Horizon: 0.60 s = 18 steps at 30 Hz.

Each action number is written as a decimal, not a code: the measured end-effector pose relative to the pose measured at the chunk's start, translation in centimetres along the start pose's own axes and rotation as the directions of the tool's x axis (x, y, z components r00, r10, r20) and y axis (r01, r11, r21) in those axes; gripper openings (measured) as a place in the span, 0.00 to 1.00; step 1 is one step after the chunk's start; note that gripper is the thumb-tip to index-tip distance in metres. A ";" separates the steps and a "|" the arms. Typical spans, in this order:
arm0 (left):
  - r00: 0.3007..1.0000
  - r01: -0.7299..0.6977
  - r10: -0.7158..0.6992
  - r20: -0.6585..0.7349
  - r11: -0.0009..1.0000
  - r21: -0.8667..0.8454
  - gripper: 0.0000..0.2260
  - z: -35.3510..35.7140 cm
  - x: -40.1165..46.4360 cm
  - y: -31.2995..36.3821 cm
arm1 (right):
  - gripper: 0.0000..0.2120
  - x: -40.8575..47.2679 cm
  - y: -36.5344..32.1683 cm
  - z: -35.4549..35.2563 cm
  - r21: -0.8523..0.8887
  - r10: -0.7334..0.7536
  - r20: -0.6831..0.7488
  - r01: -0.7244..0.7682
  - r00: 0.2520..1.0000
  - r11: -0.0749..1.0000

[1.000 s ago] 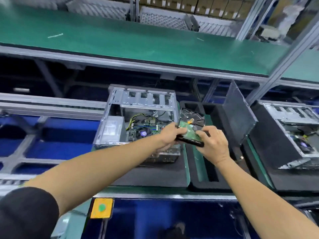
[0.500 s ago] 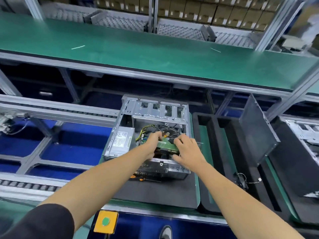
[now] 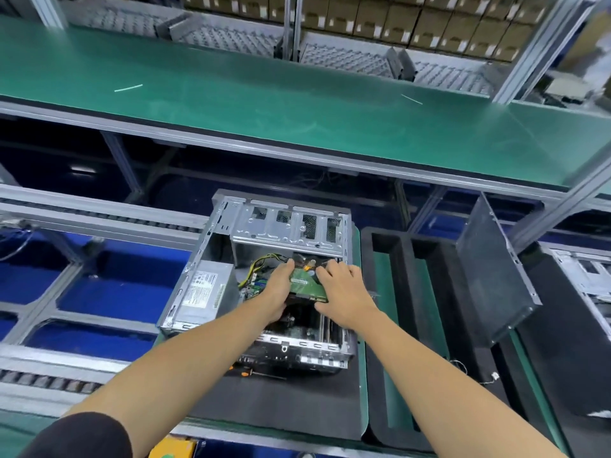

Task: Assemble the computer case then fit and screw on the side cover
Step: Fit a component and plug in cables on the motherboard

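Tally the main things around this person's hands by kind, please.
Hands: 2, left hand, right hand
Open computer case: 1
Green-boarded drive held inside it: 1
Loose side cover: 1
Screwdriver: 1
Total: 6

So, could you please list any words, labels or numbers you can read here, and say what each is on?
No text here is legible.
Power supply sticker: printed lines, too small to read.
Green circuit board held by the left hand and right hand: markings blurred.
Cardboard boxes at the back: white labels, unreadable.
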<state>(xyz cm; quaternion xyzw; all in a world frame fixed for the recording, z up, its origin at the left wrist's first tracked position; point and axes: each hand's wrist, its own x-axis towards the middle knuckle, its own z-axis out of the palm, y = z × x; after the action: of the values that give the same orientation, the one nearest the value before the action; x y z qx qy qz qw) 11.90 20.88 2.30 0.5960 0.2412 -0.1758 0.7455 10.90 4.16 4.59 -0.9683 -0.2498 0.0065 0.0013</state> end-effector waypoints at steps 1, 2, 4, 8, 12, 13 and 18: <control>1.000 -0.004 0.004 0.004 1.000 -0.007 0.21 0.0 0.1 0.0 | 0.26 0.2 0.0 0.0 -0.002 0.002 0.009 -0.002 1.000 1.000; 1.000 -0.007 0.007 0.010 1.000 -0.009 0.21 0.1 0.3 0.0 | 0.26 0.4 0.1 0.0 -0.007 0.004 0.016 -0.003 1.000 1.000; 1.000 -0.016 0.016 0.021 1.000 -0.017 0.22 0.3 0.7 0.1 | 0.26 0.6 0.1 0.0 -0.022 0.015 0.022 -0.014 1.000 1.000; 0.998 -0.036 0.040 0.043 0.996 -0.083 0.20 0.8 1.6 -0.1 | 0.23 0.9 0.0 -0.4 -0.039 0.042 0.010 -0.041 0.999 0.998; 0.993 -0.011 0.024 0.117 0.994 -0.110 0.22 0.7 2.2 -0.6 | 0.25 1.1 -0.2 -0.7 -0.057 0.067 0.019 -0.066 0.998 0.996; 0.991 -0.004 0.019 0.129 0.993 -0.118 0.22 0.6 2.3 -0.6 | 0.26 1.1 -0.2 -0.7 -0.057 0.068 0.023 -0.067 0.997 0.996; 0.997 -0.055 0.057 0.055 0.997 -0.045 0.24 1.1 2.9 0.1 | 0.27 1.2 -0.2 -0.7 -0.058 0.072 0.027 -0.071 0.997 0.996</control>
<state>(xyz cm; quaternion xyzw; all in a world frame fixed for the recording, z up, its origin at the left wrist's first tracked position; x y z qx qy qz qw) 14.53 19.88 0.94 0.5810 0.2073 -0.1662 0.7694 11.86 4.88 5.30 -0.9761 -0.2150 0.0135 -0.0301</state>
